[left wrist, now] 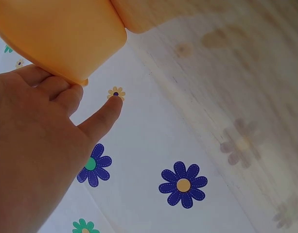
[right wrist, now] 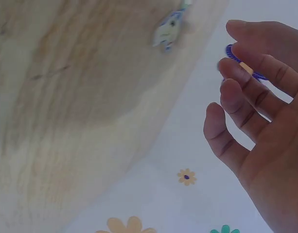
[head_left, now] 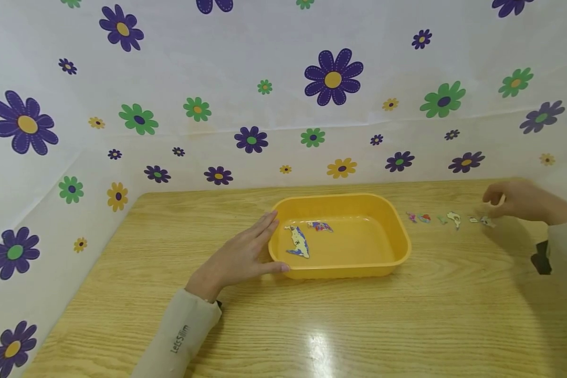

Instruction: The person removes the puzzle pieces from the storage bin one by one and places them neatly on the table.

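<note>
A yellow plastic basin (head_left: 342,272) stands on the wooden table. My left hand (head_left: 243,252) rests at its left end, fingers fairly straight along the rim and thumb by the front corner. In the left wrist view those fingertips touch the basin's edge. Inside lie a larger cream-and-blue flat cutout (head_left: 299,242) and a smaller red-and-blue cutout (head_left: 321,227). My right hand (head_left: 517,201) hovers at the far right with loosely bent fingers and nothing in them. Just below it lies a small pale cutout (head_left: 486,221), which the right wrist view shows as a blue-edged cutout (right wrist: 168,30).
A row of small printed cutouts runs right of the basin: a pink piece (head_left: 411,217), a red piece (head_left: 424,218), a green piece (head_left: 441,219) and a cream piece (head_left: 454,219). A flower-printed white cloth (head_left: 274,110) rises behind the wooden table (head_left: 359,325).
</note>
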`<action>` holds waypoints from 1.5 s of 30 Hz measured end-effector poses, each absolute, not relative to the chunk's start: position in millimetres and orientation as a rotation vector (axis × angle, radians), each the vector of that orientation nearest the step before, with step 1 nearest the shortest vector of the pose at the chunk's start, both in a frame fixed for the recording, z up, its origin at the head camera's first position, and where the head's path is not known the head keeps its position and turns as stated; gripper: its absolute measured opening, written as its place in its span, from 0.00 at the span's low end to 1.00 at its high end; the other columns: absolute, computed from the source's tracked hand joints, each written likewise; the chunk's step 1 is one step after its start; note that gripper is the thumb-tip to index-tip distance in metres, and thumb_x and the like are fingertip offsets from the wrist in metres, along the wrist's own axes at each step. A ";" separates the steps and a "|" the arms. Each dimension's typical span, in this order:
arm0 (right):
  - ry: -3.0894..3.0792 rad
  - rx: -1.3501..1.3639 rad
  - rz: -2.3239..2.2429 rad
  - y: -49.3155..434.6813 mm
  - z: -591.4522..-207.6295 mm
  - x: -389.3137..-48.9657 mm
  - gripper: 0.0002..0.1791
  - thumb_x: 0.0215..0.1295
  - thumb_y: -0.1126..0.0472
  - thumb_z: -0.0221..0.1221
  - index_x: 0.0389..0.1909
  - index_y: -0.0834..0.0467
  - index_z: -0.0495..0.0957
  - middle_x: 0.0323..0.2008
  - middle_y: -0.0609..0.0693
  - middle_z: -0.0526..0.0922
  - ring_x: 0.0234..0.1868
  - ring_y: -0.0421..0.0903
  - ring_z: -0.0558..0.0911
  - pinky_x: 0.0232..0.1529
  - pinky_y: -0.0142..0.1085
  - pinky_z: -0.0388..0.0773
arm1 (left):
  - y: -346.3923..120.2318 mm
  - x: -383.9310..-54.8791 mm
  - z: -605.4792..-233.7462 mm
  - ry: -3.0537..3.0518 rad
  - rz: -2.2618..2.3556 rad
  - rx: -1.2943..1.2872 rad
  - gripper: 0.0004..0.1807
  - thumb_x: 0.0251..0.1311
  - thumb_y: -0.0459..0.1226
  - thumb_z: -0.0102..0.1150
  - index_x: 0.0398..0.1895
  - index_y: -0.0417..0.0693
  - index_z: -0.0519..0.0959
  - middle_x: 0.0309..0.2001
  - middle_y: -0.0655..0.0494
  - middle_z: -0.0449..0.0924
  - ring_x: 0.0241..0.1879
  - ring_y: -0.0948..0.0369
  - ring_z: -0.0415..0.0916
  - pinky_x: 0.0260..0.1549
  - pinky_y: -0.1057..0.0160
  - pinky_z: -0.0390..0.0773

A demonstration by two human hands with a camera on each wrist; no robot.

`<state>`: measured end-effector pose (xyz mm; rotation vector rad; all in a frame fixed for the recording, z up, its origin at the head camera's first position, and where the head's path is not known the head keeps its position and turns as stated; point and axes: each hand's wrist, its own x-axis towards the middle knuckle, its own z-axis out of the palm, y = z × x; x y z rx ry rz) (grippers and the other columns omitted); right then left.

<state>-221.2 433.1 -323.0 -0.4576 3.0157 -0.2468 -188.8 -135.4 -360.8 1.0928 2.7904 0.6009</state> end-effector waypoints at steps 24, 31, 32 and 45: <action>2.982 -0.694 -0.495 341.0 -277.1 -235.4 0.20 0.59 0.67 0.69 0.52 0.66 0.80 0.37 0.50 0.78 0.33 0.45 0.73 0.30 0.36 0.74 | -135.2 -190.1 -361.0 2.795 0.590 1.114 0.55 0.64 0.58 0.64 0.79 0.34 0.50 0.81 0.44 0.40 0.79 0.50 0.41 0.74 0.49 0.52; 2.947 -0.836 -0.518 305.0 -265.8 -241.1 0.20 0.59 0.68 0.71 0.53 0.63 0.81 0.35 0.46 0.76 0.31 0.44 0.72 0.28 0.33 0.72 | -135.7 -189.8 -360.5 2.795 0.595 1.106 0.55 0.64 0.58 0.64 0.79 0.34 0.50 0.81 0.44 0.40 0.79 0.50 0.41 0.74 0.50 0.52; 2.940 -0.842 -0.517 299.8 -264.0 -241.7 0.21 0.59 0.67 0.72 0.53 0.63 0.81 0.35 0.46 0.76 0.31 0.44 0.72 0.28 0.33 0.72 | -135.8 -189.7 -360.3 2.794 0.598 1.102 0.55 0.64 0.58 0.64 0.79 0.35 0.49 0.81 0.44 0.40 0.79 0.50 0.41 0.74 0.50 0.51; 2.792 -0.940 -0.545 242.7 -259.7 -252.3 0.24 0.57 0.66 0.72 0.57 0.61 0.81 0.33 0.46 0.76 0.33 0.46 0.72 0.31 0.36 0.72 | -136.4 -189.6 -360.5 2.780 0.603 1.090 0.55 0.64 0.58 0.64 0.79 0.35 0.49 0.81 0.45 0.39 0.79 0.50 0.39 0.75 0.50 0.50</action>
